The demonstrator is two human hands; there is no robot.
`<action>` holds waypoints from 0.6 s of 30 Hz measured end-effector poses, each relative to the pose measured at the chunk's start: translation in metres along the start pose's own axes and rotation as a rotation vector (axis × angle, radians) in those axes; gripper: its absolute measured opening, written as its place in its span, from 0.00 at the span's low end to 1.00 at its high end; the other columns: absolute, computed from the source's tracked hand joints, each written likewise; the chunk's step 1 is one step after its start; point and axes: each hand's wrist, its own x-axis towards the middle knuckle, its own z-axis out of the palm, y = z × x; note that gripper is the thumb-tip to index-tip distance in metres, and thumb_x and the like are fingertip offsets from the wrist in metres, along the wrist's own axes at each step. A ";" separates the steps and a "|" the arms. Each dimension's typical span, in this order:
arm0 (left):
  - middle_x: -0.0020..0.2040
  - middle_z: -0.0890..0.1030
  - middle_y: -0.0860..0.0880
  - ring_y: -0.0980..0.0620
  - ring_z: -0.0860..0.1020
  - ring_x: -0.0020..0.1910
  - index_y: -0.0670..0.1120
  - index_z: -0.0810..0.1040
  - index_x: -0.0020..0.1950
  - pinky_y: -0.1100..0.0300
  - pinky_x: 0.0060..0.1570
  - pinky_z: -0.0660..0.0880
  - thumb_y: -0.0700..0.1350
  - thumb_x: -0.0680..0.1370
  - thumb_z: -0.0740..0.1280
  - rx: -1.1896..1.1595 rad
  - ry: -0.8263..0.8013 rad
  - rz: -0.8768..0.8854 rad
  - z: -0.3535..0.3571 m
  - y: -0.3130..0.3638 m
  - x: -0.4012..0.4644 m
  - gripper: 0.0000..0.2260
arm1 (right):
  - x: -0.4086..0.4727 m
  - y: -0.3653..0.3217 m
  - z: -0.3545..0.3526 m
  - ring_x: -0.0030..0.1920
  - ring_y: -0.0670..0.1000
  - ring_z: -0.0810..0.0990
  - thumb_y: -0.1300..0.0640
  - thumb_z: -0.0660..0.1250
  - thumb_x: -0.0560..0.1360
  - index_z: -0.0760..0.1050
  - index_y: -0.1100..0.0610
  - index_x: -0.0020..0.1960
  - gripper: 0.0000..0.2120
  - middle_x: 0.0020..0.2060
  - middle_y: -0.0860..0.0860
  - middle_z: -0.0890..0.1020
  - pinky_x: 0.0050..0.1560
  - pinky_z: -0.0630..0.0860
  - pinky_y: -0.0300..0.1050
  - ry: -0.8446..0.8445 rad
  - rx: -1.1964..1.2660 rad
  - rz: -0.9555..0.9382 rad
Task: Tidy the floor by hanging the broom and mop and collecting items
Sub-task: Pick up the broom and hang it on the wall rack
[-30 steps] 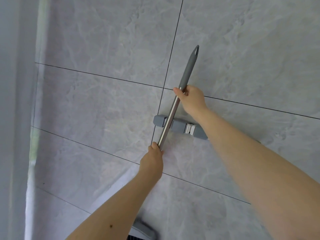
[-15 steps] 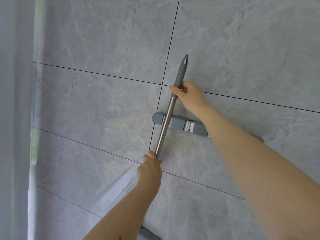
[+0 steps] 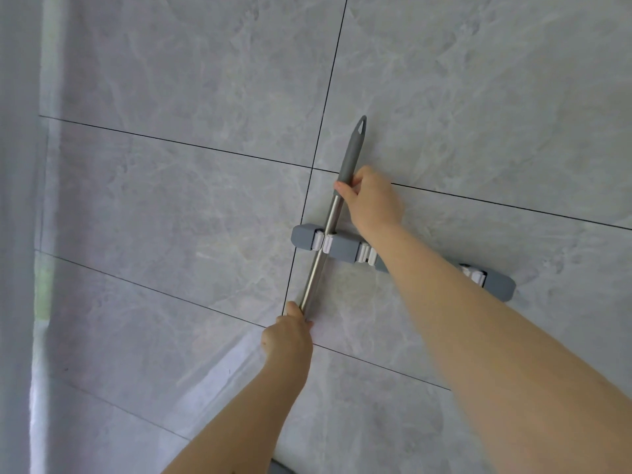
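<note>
The head-worn camera faces the tiled wall [image 3: 171,200] close up, tilted, above both forearms.

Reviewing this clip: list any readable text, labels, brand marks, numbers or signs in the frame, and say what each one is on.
None: no text, number or brand mark can be read in this view.
The pole, held by the left hand and right hand, shows plain metal and a plain grey grip.
The wall rack shows no label on its grey face.
The wall tiles carry only marbling and grout lines.
</note>
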 end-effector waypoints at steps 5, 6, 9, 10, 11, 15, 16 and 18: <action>0.53 0.82 0.49 0.48 0.83 0.50 0.42 0.63 0.61 0.59 0.39 0.68 0.52 0.83 0.52 0.021 -0.033 0.060 -0.009 -0.004 0.000 0.15 | -0.012 -0.013 -0.001 0.50 0.59 0.78 0.49 0.64 0.77 0.70 0.59 0.55 0.14 0.49 0.55 0.80 0.42 0.64 0.46 0.014 -0.145 0.006; 0.52 0.82 0.50 0.48 0.83 0.50 0.42 0.63 0.61 0.60 0.39 0.67 0.51 0.83 0.53 0.035 -0.043 0.081 -0.011 -0.006 -0.002 0.14 | -0.017 -0.014 -0.003 0.52 0.59 0.78 0.50 0.66 0.76 0.69 0.58 0.57 0.15 0.52 0.54 0.80 0.42 0.64 0.46 -0.015 -0.154 0.002; 0.48 0.79 0.51 0.49 0.81 0.48 0.43 0.65 0.62 0.60 0.40 0.66 0.47 0.82 0.54 0.074 -0.081 0.153 -0.018 -0.012 -0.011 0.11 | -0.035 -0.012 -0.014 0.58 0.58 0.75 0.50 0.69 0.74 0.66 0.57 0.64 0.23 0.61 0.54 0.73 0.49 0.69 0.48 -0.137 -0.137 -0.028; 0.48 0.77 0.51 0.49 0.80 0.48 0.44 0.66 0.63 0.61 0.39 0.65 0.45 0.82 0.55 0.093 -0.096 0.181 -0.020 -0.014 -0.013 0.12 | -0.041 -0.010 -0.017 0.59 0.57 0.75 0.49 0.69 0.74 0.65 0.56 0.65 0.25 0.63 0.54 0.71 0.52 0.71 0.50 -0.190 -0.132 -0.054; 0.50 0.76 0.50 0.48 0.79 0.50 0.45 0.67 0.65 0.61 0.37 0.65 0.44 0.82 0.54 0.112 -0.107 0.208 -0.021 -0.015 -0.014 0.12 | -0.047 -0.008 -0.020 0.59 0.57 0.75 0.48 0.69 0.73 0.64 0.56 0.66 0.26 0.63 0.54 0.69 0.55 0.73 0.51 -0.244 -0.121 -0.081; 0.58 0.77 0.48 0.47 0.79 0.54 0.44 0.69 0.62 0.60 0.41 0.66 0.42 0.80 0.56 0.089 -0.122 0.209 -0.035 -0.020 -0.027 0.12 | -0.074 -0.006 -0.033 0.57 0.56 0.76 0.50 0.70 0.73 0.66 0.57 0.66 0.26 0.62 0.54 0.69 0.59 0.73 0.56 -0.370 -0.023 -0.154; 0.57 0.78 0.48 0.47 0.79 0.54 0.43 0.69 0.61 0.60 0.42 0.66 0.40 0.79 0.57 0.060 -0.115 0.193 -0.039 -0.019 -0.030 0.11 | -0.079 -0.006 -0.035 0.56 0.55 0.76 0.51 0.70 0.73 0.67 0.58 0.65 0.24 0.61 0.54 0.70 0.59 0.73 0.55 -0.390 -0.021 -0.177; 0.56 0.78 0.47 0.47 0.79 0.53 0.43 0.70 0.59 0.60 0.42 0.66 0.38 0.77 0.57 0.011 -0.118 0.186 -0.049 -0.019 -0.042 0.11 | -0.092 -0.006 -0.041 0.55 0.53 0.75 0.50 0.68 0.74 0.68 0.57 0.64 0.22 0.60 0.53 0.70 0.58 0.73 0.51 -0.436 -0.024 -0.208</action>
